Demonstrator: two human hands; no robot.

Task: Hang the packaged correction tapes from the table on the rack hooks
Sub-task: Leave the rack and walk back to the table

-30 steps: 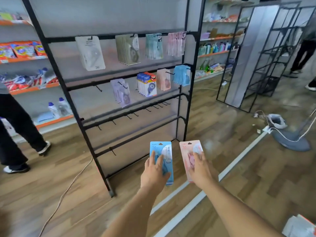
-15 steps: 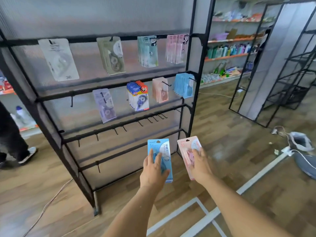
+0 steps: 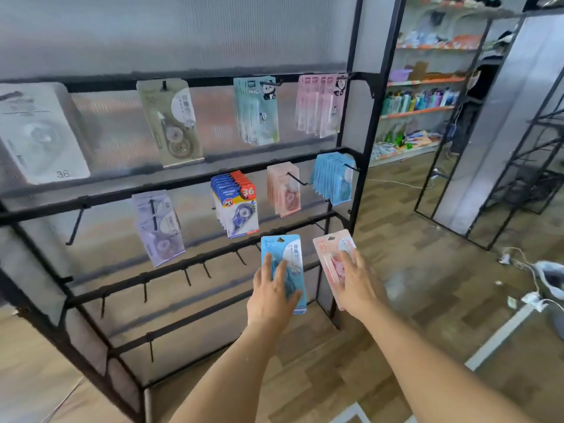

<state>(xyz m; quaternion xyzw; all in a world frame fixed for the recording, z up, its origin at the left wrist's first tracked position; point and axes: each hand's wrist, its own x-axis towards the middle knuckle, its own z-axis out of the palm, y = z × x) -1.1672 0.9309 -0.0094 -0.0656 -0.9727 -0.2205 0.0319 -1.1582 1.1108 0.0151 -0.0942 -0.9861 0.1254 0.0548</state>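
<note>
My left hand [image 3: 273,296] holds a blue packaged correction tape [image 3: 287,254] upright by its lower half. My right hand [image 3: 358,283] holds a pink packaged correction tape [image 3: 331,248] the same way, just to the right. Both packs are in front of the black rack [image 3: 195,180], level with its third bar. On the bar above hang a bundle of blue packs [image 3: 332,178] at the right end and a bundle of pink packs [image 3: 283,190] beside it, each on a hook. The table is out of view.
More packs hang on the rack: white [image 3: 39,132], beige [image 3: 171,123], teal [image 3: 258,112], pink [image 3: 320,105], lilac [image 3: 158,227] and dark blue [image 3: 236,203]. Several bare hooks [image 3: 187,276] line the lower bars. Another black rack [image 3: 518,148] and cables [image 3: 531,297] are at right.
I have come closer to the rack, which now fills the view. Both hands have risen with their packs toward the third bar.
</note>
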